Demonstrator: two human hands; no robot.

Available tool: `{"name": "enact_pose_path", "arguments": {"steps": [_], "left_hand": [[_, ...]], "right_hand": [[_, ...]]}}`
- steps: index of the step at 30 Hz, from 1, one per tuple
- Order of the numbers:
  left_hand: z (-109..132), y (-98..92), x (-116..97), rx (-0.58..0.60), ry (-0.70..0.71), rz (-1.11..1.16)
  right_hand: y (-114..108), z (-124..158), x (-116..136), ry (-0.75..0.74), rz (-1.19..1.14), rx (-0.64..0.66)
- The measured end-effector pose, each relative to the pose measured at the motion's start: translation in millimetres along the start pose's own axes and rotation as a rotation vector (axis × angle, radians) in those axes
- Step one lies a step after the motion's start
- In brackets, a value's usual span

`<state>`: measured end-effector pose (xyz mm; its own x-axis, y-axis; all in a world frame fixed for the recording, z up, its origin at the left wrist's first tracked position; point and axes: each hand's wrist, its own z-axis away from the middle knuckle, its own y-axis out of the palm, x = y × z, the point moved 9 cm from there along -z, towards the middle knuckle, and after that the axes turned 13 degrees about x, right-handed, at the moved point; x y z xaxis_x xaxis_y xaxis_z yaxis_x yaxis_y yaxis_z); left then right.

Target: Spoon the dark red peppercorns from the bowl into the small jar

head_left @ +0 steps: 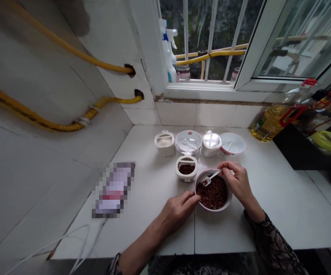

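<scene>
A white bowl (226, 203) full of dark red spice stands near the counter's front middle. My left hand (178, 209) rests against its left rim, fingers closed on the edge. My right hand (238, 179) pinches a small white spoon (211, 178) whose tip carries some spice above the bowl. Just behind the bowl sits an open white jar (186, 169) with dark spice inside, its clear lid (188, 142) flipped up.
Two closed white seasoning jars (164, 143) (211, 144) and an empty white bowl (233, 143) line the back. Oil bottle (280, 114) and containers at right. A blurred packet (114, 190) lies left. Yellow hoses (68, 124) run along the wall; spray bottles (169, 53) on the windowsill.
</scene>
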<state>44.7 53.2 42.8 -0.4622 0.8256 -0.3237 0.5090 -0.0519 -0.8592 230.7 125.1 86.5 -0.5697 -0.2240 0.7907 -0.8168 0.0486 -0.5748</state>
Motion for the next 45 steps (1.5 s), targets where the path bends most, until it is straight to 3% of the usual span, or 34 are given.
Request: {"name": "enact_pose_path", "arguments": {"steps": [7,18,28,32,35,41,43,45], "left_hand": [[0,-7.1,0,-0.064,-0.013,-0.003],[-1,-4.1,-1,-0.052,0.005,-0.008],[-1,-2.4,-2,-0.049,0.02,-0.018],[-2,-2.9,-2,-0.047,0.025,-0.003],[-2,-1.2,-1,-0.025,0.02,0.006],[-3,-2.4,-2,-0.032,0.016,-0.016],[-3,-2.5,-2,-0.029,0.012,-0.021],[-3,-2.5,-3,-0.033,0.017,-0.025]], "right_hand": [[1,-1,-7,0.067,-0.128,0.028],[4,-3,-7,0.092,-0.206,0.028],[7,-5,-24,0.162,-0.363,0.002],[11,-8,-16,0.172,-0.463,0.012],[12,-11,9,0.047,-0.37,0.001],[37,-1,74,-0.477,0.22,0.086],[36,2,80,-0.547,0.274,0.091],[22,2,77,-0.528,0.245,0.029]]}}
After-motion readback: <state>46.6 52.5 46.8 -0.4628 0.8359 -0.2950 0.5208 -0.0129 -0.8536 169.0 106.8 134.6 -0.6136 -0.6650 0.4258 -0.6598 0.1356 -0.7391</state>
